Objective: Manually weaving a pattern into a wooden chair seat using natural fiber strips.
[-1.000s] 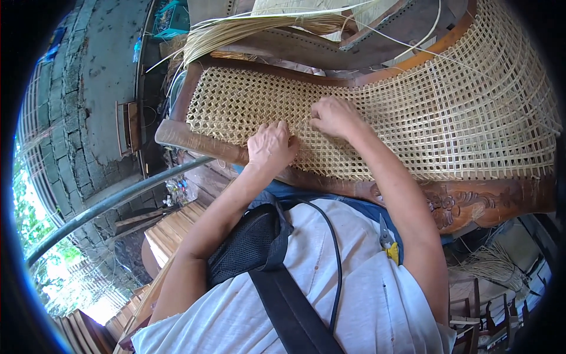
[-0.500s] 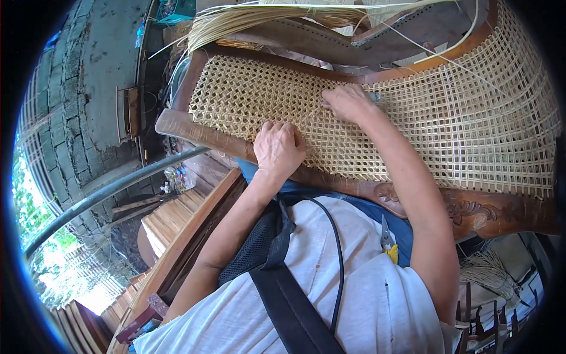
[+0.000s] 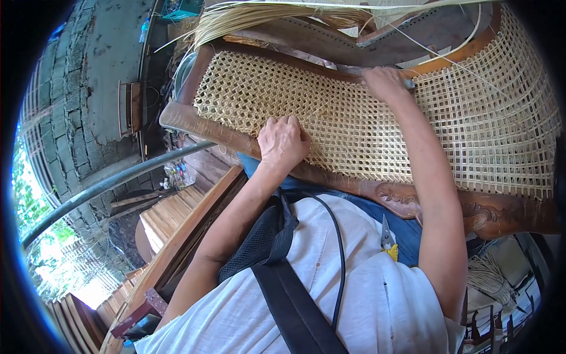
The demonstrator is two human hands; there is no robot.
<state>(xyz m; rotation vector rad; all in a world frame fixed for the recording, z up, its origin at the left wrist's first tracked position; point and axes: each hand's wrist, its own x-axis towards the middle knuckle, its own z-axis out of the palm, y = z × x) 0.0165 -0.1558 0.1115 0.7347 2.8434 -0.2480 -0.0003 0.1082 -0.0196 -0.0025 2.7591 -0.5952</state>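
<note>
L hand (image 3: 283, 140): palm down on woven cane panel (image 3: 354, 118), near front rail; fingers curled loose, flat on weave, not gripping anything visible.
R hand (image 3: 384, 82): at far edge of cane panel, touching back rail; fingers bent over edge, can't tell if pinching a strand.
cane panel: stretched in carved wooden chair frame (image 3: 471, 212), lying across person's lap; left part tight weave, right part open square grid.
loose cane strands (image 3: 265, 13): bundle beyond frame, top of view; a few single strands cross the right side.
pliers (image 3: 387, 236): yellow-handled, on lap by white shirt, below frame.
metal pipe (image 3: 118, 183): left of frame, apart.
</note>
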